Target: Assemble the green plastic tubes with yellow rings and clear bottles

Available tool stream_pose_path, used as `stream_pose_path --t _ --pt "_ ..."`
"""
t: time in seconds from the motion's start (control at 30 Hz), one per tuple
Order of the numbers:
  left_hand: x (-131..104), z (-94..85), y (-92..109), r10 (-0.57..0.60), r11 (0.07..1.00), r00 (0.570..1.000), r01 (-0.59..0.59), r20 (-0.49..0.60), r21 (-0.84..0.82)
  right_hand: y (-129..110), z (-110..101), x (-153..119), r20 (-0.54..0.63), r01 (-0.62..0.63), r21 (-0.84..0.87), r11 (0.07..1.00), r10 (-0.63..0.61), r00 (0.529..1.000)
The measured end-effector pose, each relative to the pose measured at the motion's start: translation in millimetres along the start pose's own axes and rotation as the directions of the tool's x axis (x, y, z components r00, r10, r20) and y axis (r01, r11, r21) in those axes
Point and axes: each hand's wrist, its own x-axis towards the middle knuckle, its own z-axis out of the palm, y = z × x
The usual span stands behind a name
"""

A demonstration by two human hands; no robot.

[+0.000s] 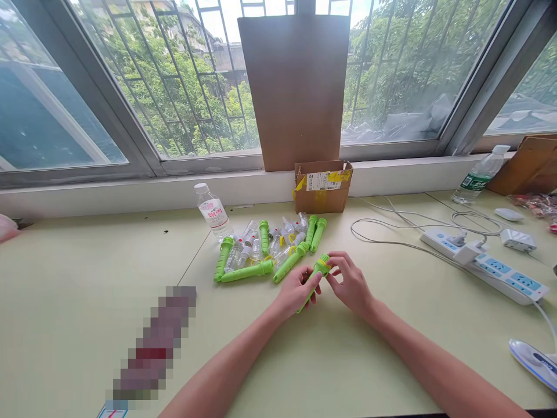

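Note:
My left hand (297,288) is wrapped around a green plastic flashlight-shaped handle (321,269), which tilts with its threaded end up and away from me. A yellow ring (324,261) sits around that end. My right hand (350,283) pinches the ring with thumb and fingers. Just beyond lie several more green handles (248,271), one of them (290,264) close to my left hand. Among them are clear plastic tubes (255,249) with pale ends and more yellow rings (291,251).
Behind the pile stand a water bottle (214,212) and a small cardboard box (322,194), with a tall cardboard sheet (298,93) against the window. At right are a power strip (491,264), cables (383,220) and another bottle (481,174). A blurred dark object (159,342) lies left.

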Motion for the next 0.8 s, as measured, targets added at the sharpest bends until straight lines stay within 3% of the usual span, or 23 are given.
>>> stream_pose_path --t 0.37,0.53,0.8 --pt "0.5 -0.1 -0.3 0.021 0.999 1.0 -0.022 0.02 0.037 -0.1 -0.9 -0.5 -0.031 -0.028 -0.046 0.999 0.026 0.999" --pt "-0.9 -1.3 -0.5 -0.035 0.999 0.999 0.036 -0.029 0.034 -0.5 -1.2 -0.5 -0.041 -0.011 -0.055 0.998 0.008 0.999" --pt "-0.6 -0.1 -0.1 -0.018 1.0 0.999 0.017 -0.049 -0.023 -0.8 -1.2 0.1 -0.033 -0.007 -0.036 0.999 0.006 0.999"
